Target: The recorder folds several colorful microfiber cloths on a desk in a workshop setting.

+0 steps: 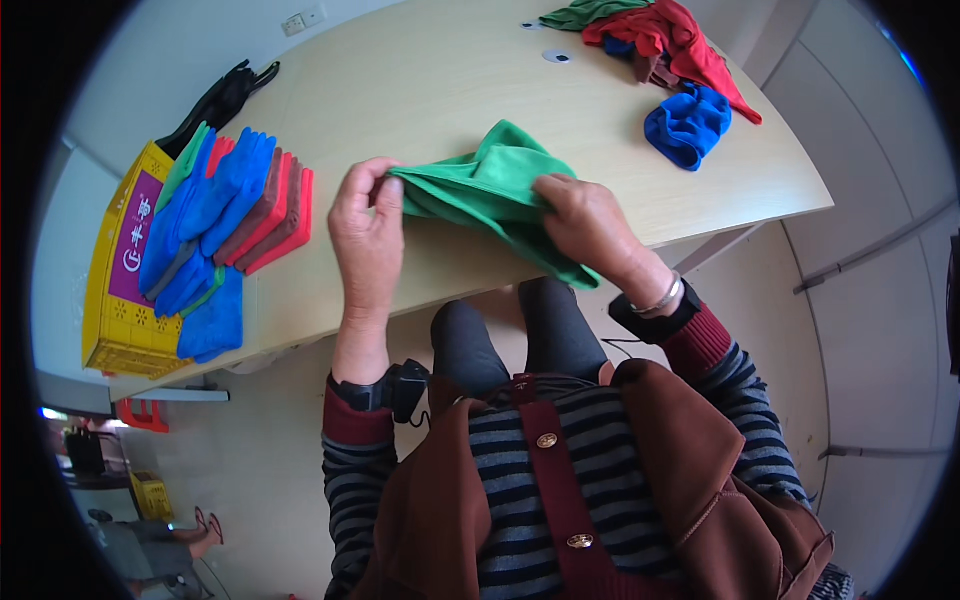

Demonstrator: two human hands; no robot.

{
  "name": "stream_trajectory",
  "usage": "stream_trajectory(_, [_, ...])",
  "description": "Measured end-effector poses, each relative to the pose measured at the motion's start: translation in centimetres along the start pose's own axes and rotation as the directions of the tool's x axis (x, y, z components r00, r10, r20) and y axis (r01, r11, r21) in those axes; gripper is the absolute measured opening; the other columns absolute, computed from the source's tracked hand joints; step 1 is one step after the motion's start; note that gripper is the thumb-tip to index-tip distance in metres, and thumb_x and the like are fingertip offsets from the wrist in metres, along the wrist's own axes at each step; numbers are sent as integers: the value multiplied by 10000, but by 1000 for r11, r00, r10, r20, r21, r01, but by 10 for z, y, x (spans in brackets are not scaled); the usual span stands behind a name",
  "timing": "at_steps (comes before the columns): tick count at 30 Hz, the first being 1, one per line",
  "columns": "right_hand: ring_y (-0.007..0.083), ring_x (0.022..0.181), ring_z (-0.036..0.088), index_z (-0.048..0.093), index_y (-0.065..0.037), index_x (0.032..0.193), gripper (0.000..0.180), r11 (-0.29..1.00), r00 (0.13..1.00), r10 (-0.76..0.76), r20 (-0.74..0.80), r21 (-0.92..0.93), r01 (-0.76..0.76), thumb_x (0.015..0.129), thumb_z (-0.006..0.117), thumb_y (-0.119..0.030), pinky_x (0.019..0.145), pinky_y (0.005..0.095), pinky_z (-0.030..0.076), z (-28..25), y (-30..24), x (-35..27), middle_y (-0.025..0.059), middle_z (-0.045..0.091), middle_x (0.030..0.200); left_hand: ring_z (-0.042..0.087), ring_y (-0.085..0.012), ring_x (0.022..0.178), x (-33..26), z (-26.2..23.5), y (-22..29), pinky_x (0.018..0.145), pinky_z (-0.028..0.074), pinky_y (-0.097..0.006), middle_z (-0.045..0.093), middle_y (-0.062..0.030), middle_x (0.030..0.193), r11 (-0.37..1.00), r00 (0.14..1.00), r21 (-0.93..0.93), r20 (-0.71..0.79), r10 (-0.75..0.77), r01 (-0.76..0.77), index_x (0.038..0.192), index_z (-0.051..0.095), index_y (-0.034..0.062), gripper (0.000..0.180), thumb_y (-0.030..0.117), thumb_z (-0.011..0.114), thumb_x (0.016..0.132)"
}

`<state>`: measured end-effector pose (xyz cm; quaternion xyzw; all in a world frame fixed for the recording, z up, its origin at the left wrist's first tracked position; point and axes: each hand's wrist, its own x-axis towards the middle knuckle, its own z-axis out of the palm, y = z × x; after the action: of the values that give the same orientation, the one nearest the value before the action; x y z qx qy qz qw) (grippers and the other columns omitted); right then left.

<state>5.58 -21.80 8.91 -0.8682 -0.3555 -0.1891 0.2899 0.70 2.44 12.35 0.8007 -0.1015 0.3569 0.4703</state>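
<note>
Over one pale worktop (420, 80), our left fingers (389, 197) and right fingers (561, 192) grip one soft green cloth (490, 185), its long axis slanting nearer us rightward, one crumpled blue cloth (690, 128) farther right.

Worktop (420, 85) lies bare beyond green cloth (500, 180); folded stack (235, 195) and yellow basket (105, 300) block its left, blue cloth (692, 125) and heap (675, 40) its far right.

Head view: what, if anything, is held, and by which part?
A green cloth: the left hand pinches its left end; the right hand grips its right side.
</note>
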Motion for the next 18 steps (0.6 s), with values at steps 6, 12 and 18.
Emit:
stream_trajectory(6, [359,731,628,607,-13,885,132,944,945,327,-5,-38,-327,756,588,6,640,392,499,-33,47,-61,177,629,775,545,-96,785,10,-3,-8,728,447,-235,608,-29,848,997,997,-76,-78,-27,21,965,599,1,73,6,551,910])
stream_trajectory(12, [172,633,656,629,-3,954,182,700,717,621,316,187,-689,791,555,31,554,270,495,-67,56,-58,97,658,720,541,-85,801,22,-10,-9,745,443,-225,612,-30,856,1000,997,-8,-82,5,-6,976,605,-1,81,25,555,918])
stream_trajectory(18, [105,566,636,636,35,1054,264,808,925,379,-17,493,-322,826,510,-11,524,211,515,-179,48,37,56,656,699,544,-73,845,93,-49,32,770,437,-222,620,5,914,993,995,-103,-80,55,-63,1020,624,10,131,80,553,934])
